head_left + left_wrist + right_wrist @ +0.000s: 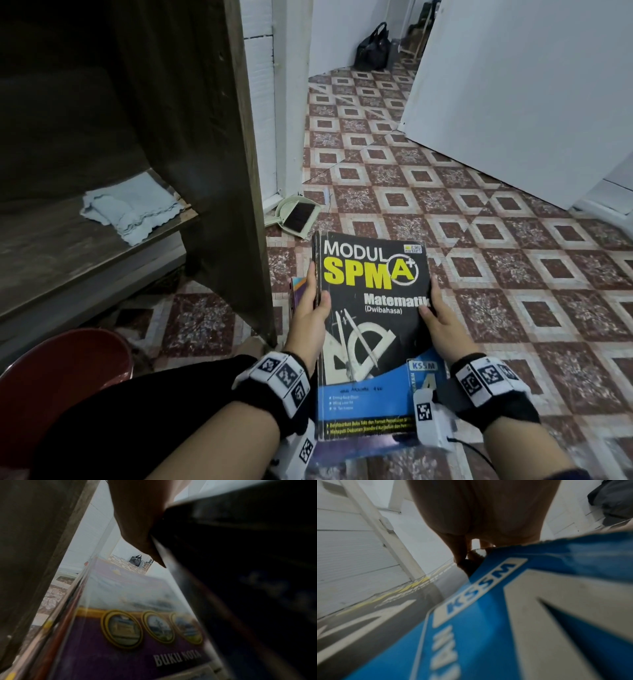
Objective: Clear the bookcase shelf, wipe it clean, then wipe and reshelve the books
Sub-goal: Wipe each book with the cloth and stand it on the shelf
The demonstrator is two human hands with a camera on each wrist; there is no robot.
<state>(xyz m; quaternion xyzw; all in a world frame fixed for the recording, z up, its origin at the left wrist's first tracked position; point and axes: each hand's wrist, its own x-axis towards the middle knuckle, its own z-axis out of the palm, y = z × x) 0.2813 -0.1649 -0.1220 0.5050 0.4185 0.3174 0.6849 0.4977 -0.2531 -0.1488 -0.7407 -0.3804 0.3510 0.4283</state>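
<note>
While the cloth lies on the bookcase shelf, the left hand and right hand hold the black book by its sides, fingers curled, above the floor.

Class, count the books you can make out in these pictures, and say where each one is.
2 for certain. The black maths book is held between the left hand and right hand. A purple notebook lies beneath it. Edges in the left wrist view suggest more underneath, hidden.
</note>
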